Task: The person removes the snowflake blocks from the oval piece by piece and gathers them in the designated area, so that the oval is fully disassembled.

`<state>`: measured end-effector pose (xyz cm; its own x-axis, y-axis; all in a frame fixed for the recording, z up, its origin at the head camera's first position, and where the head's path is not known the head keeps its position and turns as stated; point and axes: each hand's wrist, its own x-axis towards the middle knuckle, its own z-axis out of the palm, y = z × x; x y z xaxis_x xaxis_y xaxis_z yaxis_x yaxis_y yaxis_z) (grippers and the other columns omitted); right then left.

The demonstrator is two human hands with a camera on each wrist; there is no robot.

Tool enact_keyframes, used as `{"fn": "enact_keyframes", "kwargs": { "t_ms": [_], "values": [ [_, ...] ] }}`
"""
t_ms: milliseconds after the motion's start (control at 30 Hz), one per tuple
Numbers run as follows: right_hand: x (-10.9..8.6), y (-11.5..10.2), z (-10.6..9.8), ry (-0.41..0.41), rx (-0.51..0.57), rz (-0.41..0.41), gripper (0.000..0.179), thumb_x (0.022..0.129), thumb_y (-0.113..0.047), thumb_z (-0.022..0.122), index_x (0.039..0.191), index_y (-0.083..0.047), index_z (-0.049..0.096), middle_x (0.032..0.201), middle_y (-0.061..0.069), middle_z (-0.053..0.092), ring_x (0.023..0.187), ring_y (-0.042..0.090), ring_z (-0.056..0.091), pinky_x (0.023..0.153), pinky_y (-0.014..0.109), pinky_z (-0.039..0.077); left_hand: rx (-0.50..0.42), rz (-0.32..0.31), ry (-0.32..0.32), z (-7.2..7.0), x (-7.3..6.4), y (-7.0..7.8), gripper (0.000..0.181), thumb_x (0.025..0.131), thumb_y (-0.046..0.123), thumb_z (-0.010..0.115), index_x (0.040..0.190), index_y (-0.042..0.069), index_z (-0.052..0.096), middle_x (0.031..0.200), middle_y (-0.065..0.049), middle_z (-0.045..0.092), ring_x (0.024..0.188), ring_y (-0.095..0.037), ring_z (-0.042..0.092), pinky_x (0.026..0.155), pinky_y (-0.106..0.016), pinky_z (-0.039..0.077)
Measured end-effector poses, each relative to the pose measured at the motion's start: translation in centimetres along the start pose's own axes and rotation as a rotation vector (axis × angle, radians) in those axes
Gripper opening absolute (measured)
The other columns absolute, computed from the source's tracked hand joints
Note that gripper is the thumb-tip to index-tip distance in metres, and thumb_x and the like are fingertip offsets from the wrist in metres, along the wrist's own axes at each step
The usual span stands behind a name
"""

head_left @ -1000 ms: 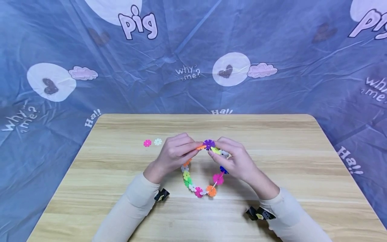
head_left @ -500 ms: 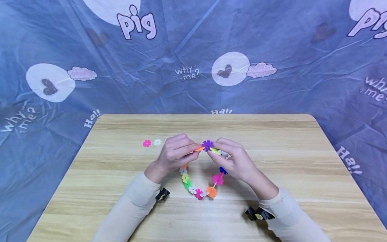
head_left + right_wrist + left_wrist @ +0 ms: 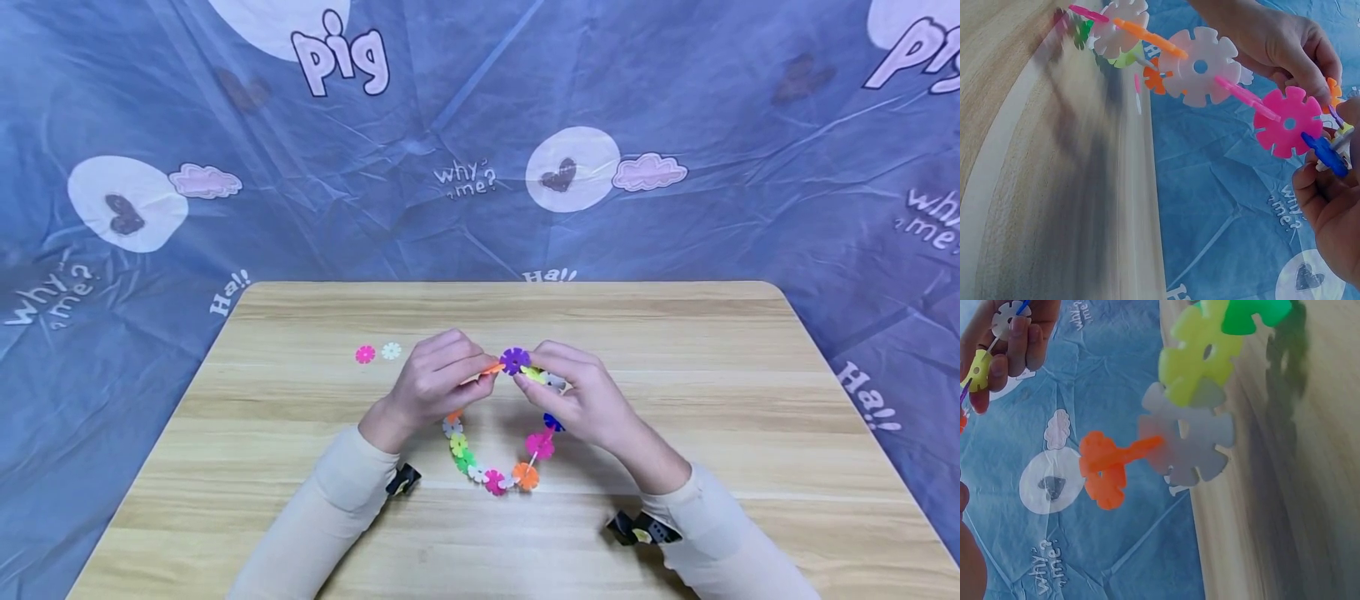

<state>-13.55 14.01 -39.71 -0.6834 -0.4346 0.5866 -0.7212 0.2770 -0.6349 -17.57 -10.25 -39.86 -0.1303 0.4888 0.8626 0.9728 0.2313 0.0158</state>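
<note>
A chain of notched plastic snowflake discs in several colours hangs in a loop between the hands. The left hand (image 3: 435,379) pinches an orange disc (image 3: 491,369) at the top of the loop. Right beside it stands a purple disc (image 3: 514,362), upright, with its notches facing the orange one. The right hand (image 3: 577,387) pinches the chain at the purple disc and the yellow disc (image 3: 534,376) linked to it. A pink disc (image 3: 1288,122) and a blue disc (image 3: 1325,155) join on near that hand in the right wrist view. Fingers partly hide the pinched discs.
A loose pink disc (image 3: 365,355) and a loose whitish disc (image 3: 392,351) lie on the wooden table (image 3: 285,433), left of the hands. Behind the table hangs a blue printed cloth (image 3: 420,233). Black wrist cameras sit at both cuffs.
Both hands stay nearly in place. The purple disc has shifted slightly left and turned a little, and the lower left of the loop has swung slightly outward.
</note>
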Motion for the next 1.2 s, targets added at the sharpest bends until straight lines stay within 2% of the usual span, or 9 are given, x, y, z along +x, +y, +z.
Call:
{"fn": "enact_keyframes", "kwargs": {
  "t_ms": [200,433,567,700,800,900,1000,1200],
  "values": [
    [0.1,0.1,0.0,0.008,0.001,-0.002,0.028,0.092,0.008,0.075,0.118,-0.001,0.080,0.097,0.003,0.076,0.082,0.008,0.064,0.075,0.019,0.057,0.000,-0.016,-0.023,-0.1,-0.2,0.0,0.019,0.104,0.011,0.068,0.095,0.001,0.081,0.084,-0.006,0.077,0.074,-0.017,0.068,0.069,-0.026,0.060],
    [0.0,0.1,0.0,0.009,0.010,0.003,0.028,0.091,0.008,0.076,0.117,-0.001,0.080,0.097,0.003,0.077,0.082,0.008,0.065,0.074,0.018,0.057,-0.037,-0.064,-0.050,-0.3,-0.7,-0.1,0.011,0.101,0.010,0.073,0.100,0.002,0.081,0.089,-0.006,0.077,0.079,-0.017,0.070,0.073,-0.026,0.062],
    [-0.1,0.3,0.1,0.016,0.004,-0.004,0.028,0.091,0.008,0.076,0.116,-0.002,0.081,0.096,0.003,0.076,0.081,0.008,0.064,0.072,0.018,0.056,-0.053,-0.111,-0.060,-0.7,-1.1,-0.1,0.011,0.101,0.010,0.074,0.101,0.003,0.081,0.092,-0.007,0.077,0.082,-0.019,0.071,0.075,-0.028,0.062],
    [-0.1,0.3,-0.1,0.022,0.001,-0.009,0.027,0.090,0.008,0.076,0.115,-0.002,0.081,0.094,0.003,0.075,0.078,0.008,0.062,0.070,0.018,0.055,-0.062,-0.183,-0.084,-1.3,-1.6,-0.3,0.014,0.104,0.013,0.072,0.103,0.002,0.080,0.097,-0.008,0.077,0.088,-0.021,0.074,0.081,-0.032,0.064],
    [0.0,0.2,-0.2,0.017,0.001,0.002,0.026,0.091,0.007,0.076,0.115,-0.002,0.081,0.093,0.002,0.075,0.079,0.007,0.062,0.071,0.019,0.055,-0.070,-0.257,-0.114,-1.8,-2.1,-0.7,0.013,0.104,0.010,0.071,0.108,0.001,0.079,0.101,-0.010,0.078,0.093,-0.023,0.075,0.086,-0.033,0.065],
    [0.0,0.1,-0.2,0.013,-0.004,0.012,0.024,0.091,0.005,0.077,0.114,-0.002,0.081,0.094,0.001,0.075,0.080,0.008,0.063,0.072,0.019,0.055,-0.077,-0.350,-0.145,-2.2,-2.6,-1.0,0.014,0.100,0.003,0.073,0.113,0.001,0.079,0.106,-0.010,0.077,0.096,-0.023,0.075,0.087,-0.033,0.064],
    [0.0,0.1,-0.2,0.014,-0.008,0.010,0.023,0.091,0.005,0.077,0.113,-0.002,0.081,0.094,0.001,0.075,0.080,0.008,0.062,0.072,0.019,0.054,-0.068,-0.454,-0.182,-2.7,-3.0,-1.2,0.018,0.097,-0.001,0.075,0.115,0.002,0.079,0.106,-0.009,0.078,0.092,-0.020,0.074,0.081,-0.031,0.064],
    [0.1,0.2,-0.1,0.014,-0.010,0.004,0.022,0.091,0.004,0.077,0.112,-0.002,0.081,0.094,0.002,0.075,0.081,0.008,0.063,0.073,0.019,0.055,-0.057,-0.722,-0.303,-3.8,-3.7,-1.6,0.014,0.102,0.012,0.075,0.113,0.007,0.081,0.101,-0.004,0.079,0.079,-0.012,0.065,0.069,-0.027,0.058]
  ]
}}
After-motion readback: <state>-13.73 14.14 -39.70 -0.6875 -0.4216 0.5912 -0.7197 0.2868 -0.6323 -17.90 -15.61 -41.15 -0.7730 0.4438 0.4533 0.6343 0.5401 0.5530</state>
